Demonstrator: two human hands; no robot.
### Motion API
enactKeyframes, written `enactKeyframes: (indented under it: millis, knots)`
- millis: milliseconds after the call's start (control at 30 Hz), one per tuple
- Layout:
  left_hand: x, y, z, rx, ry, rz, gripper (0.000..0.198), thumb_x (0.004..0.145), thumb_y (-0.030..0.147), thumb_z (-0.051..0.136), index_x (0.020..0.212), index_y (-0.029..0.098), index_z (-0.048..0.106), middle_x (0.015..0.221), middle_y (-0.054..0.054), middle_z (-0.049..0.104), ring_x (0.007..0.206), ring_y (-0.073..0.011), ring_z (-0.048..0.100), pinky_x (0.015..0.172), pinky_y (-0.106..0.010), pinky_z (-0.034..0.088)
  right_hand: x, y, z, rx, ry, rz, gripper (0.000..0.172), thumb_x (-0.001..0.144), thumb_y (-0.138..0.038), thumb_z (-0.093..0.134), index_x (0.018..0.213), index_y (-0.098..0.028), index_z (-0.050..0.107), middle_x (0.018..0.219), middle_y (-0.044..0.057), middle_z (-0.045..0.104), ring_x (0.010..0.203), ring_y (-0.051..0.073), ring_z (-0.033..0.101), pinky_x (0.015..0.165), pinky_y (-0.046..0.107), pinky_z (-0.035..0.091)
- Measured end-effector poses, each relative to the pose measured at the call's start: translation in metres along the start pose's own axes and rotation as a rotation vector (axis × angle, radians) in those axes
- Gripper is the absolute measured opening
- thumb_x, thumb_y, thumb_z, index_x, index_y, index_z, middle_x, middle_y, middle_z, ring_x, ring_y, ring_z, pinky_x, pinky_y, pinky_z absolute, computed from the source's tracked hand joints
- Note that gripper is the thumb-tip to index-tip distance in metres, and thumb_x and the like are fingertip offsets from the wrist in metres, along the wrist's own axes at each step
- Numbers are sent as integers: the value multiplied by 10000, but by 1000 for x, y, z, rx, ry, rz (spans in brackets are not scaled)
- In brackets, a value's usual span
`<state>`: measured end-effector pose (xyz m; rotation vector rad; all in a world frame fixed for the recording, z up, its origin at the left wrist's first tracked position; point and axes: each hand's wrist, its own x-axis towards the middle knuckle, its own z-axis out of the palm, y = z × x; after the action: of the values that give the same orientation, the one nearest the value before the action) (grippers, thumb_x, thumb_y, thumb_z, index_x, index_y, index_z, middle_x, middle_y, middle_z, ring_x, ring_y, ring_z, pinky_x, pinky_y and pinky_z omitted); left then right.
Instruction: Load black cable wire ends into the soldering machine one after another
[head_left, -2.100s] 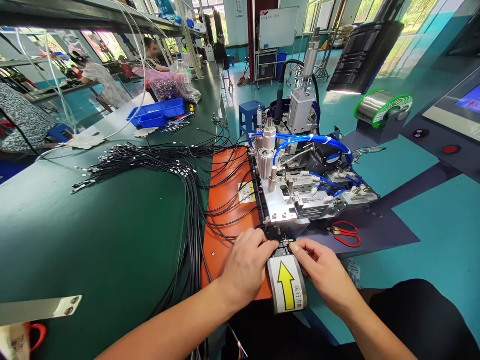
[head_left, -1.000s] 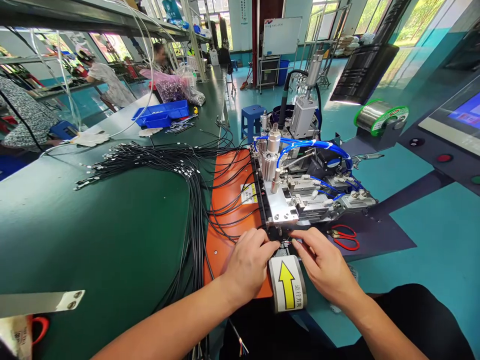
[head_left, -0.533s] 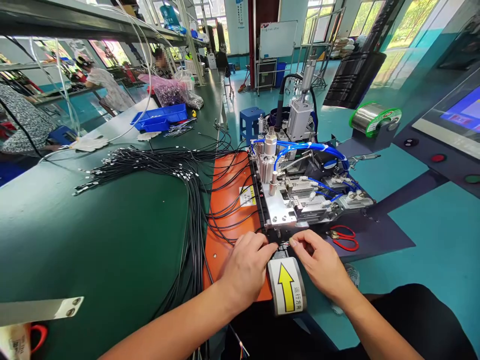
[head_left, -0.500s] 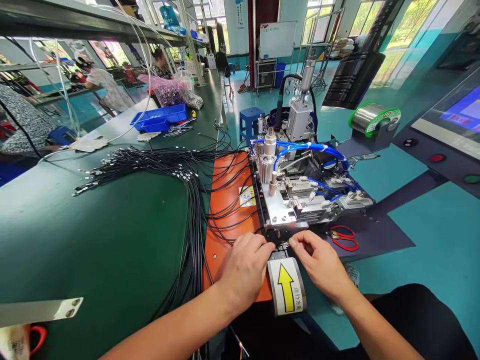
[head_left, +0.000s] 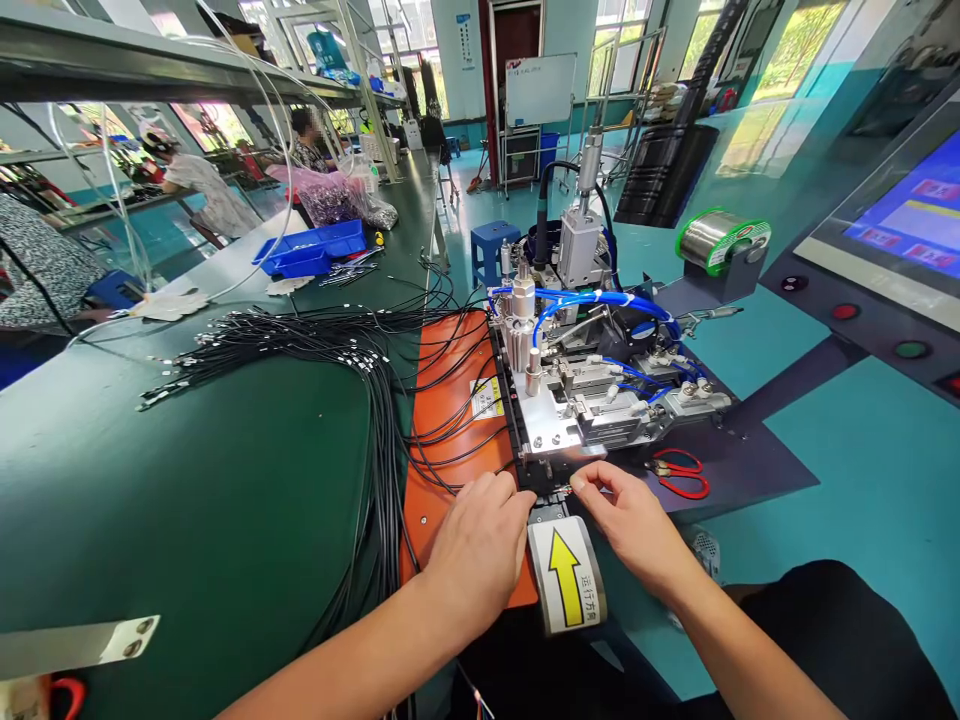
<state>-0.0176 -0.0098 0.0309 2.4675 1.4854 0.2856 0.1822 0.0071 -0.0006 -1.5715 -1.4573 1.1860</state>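
Observation:
At the front end of the machine, my left hand has its fingers curled together over the orange plate's right edge; a black cable seems to run under it, but its grip is hidden. My right hand pinches the small coloured wire ends at the fixture, its thumb and forefinger together. Just below both hands is a rounded cover with a yellow arrow. Several black cables cross the orange plate into the machine's left side.
Red-handled cutters lie right of my right hand. A bundle of black cables is on the green table. Beyond are blue trays, a solder spool and a control screen. Other people sit at the far left.
The camera view has turned slightly, so the scene sits a little further left. Both hands stay at the same place on the machine, with hardly any change in their fingers.

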Motion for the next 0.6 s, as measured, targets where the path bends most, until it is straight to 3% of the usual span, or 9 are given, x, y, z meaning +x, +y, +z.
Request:
enactKeyframes:
  millis: [100,167,267,300,400,500,600]
  knots:
    - [-1,0,-4,-18,-46,-10,211,959,150,457,1027,187,653,922,-56,575,844,-224,531,752,-383,484,-19,-13,-5,-94,120,4,270,936,-460,510,894,-226,637,799,-1,639,708,167,554,654,268,428]
    - [-1,-1,-6,-17,-74,-5,206,958,146,447,998,184,646,933,-58,579,850,-225,538,758,-385,494,-41,-22,-4,-103,88,3,266,940,-469,503,910,-244,642,800,-4,659,714,170,584,636,253,440]
    - [-1,0,-8,17,-80,24,218,938,118,463,1078,169,622,963,-68,597,896,-240,549,810,-414,500,-71,-26,17,-103,-379,-104,239,907,-415,553,820,-222,665,765,13,686,710,179,618,644,246,448]
    - [-2,1,-8,30,-65,32,238,932,112,471,1120,162,608,971,-72,603,907,-245,551,822,-423,499,-78,-23,29,-100,-540,-93,209,863,-412,613,851,-216,684,759,18,703,665,177,628,586,236,430]
    - [-7,8,-12,21,-41,73,181,933,143,479,1054,167,611,926,-62,603,842,-233,546,763,-400,502,-87,-10,71,64,-761,-26,232,801,-387,677,958,-217,694,791,15,726,623,165,652,512,200,404]
    - [-11,16,-18,-61,-84,142,117,928,168,494,910,183,609,875,-46,594,777,-207,532,675,-339,485,-84,-7,98,232,-666,-60,151,778,-239,600,904,-211,679,638,-23,649,572,145,611,522,200,423]
    - [-11,17,-22,-134,-57,179,131,928,158,503,977,182,622,889,-46,605,800,-199,543,700,-322,484,-79,-20,89,301,-650,-4,97,741,-171,529,766,-195,620,531,-49,539,501,120,532,487,198,388]
